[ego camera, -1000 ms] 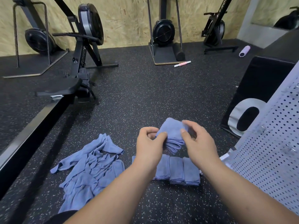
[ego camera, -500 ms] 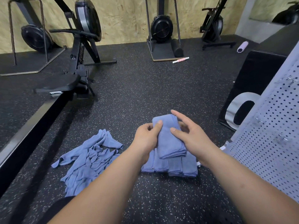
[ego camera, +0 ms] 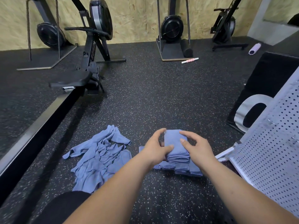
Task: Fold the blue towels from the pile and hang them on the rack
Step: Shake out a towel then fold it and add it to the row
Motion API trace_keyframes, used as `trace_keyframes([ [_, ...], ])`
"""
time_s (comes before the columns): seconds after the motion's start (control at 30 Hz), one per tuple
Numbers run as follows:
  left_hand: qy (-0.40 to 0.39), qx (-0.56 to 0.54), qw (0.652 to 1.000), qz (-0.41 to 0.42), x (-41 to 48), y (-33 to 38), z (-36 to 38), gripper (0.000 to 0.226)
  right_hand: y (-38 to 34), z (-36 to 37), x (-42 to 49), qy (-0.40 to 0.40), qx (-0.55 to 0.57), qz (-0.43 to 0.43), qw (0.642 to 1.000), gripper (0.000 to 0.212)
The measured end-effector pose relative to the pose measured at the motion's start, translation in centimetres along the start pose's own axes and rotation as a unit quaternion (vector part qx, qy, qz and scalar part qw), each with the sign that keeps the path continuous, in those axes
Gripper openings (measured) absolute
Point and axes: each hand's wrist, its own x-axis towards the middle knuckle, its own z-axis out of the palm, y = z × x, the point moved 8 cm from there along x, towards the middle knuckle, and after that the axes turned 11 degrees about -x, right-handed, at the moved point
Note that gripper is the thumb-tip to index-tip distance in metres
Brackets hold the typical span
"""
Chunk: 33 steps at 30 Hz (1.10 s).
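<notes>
Maybe halfway: left hand (ego camera: 155, 149) and right hand (ego camera: 196, 148) each have a grip curled round a folded towel (ego camera: 175, 143) at lower centre, above the folded row (ego camera: 182, 169); the pile (ego camera: 98, 157) at lower left is unfolded, and nothing visibly hangs on the rack (ego camera: 271, 151).

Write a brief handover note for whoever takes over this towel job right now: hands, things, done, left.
Left hand and right hand both hold a folded towel by its sides, on top of the row of folded towels on the floor.
Unfolded pile lies to the left; perforated rack stands to the right.
Done: several towels folded. Left: fold the pile, hang all; none shows on the rack.
</notes>
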Motion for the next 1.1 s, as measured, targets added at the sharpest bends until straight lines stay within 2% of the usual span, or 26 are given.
trace_keyframes([
  [0.1, 0.054, 0.040, 0.997, 0.030, 0.5, -1.5, -1.6, 0.052, 1.7, 2.9, 0.1, -0.126, 0.073, 0.046, 0.988, 0.046],
  [0.17, 0.065, 0.028, 0.997, 0.026, 1.1, -3.1, -2.5, 0.047, 3.1, 4.5, 0.3, -0.168, 0.080, 0.063, 0.980, 0.057],
  [0.27, 0.059, 0.036, 0.998, -0.006, 2.8, -6.7, -3.1, 0.047, 6.0, 6.8, 1.1, -0.168, 0.010, 0.058, 0.984, 0.062],
  [0.37, 0.050, 0.024, 0.996, -0.069, 4.6, -10.8, -3.6, 0.059, 9.3, 9.9, 1.8, -0.170, -0.064, 0.049, 0.982, 0.060],
  [0.6, 0.052, -0.014, 0.986, -0.158, 8.7, -19.4, -7.3, 0.068, 14.4, 17.5, 4.1, -0.213, -0.201, 0.051, 0.955, 0.058],
  [0.7, 0.074, -0.044, 0.981, -0.175, 10.6, -20.6, -9.2, 0.066, 15.3, 20.1, 5.6, -0.238, -0.213, 0.055, 0.946, 0.056],
  [0.87, 0.096, -0.079, 0.977, -0.171, 14.3, -21.7, -11.1, 0.069, 16.2, 22.7, 8.6, -0.220, -0.231, 0.042, 0.947, 0.054],
  [1.0, 0.108, -0.080, 0.978, -0.160, 17.2, -23.0, -11.6, 0.071, 16.4, 23.7, 10.7, -0.201, -0.329, 0.011, 0.923, 0.056],
  [1.1, 0.084, -0.060, 0.981, -0.161, 18.9, -24.2, -11.2, 0.075, 17.0, 23.8, 11.7, -0.182, -0.387, -0.001, 0.904, 0.057],
])
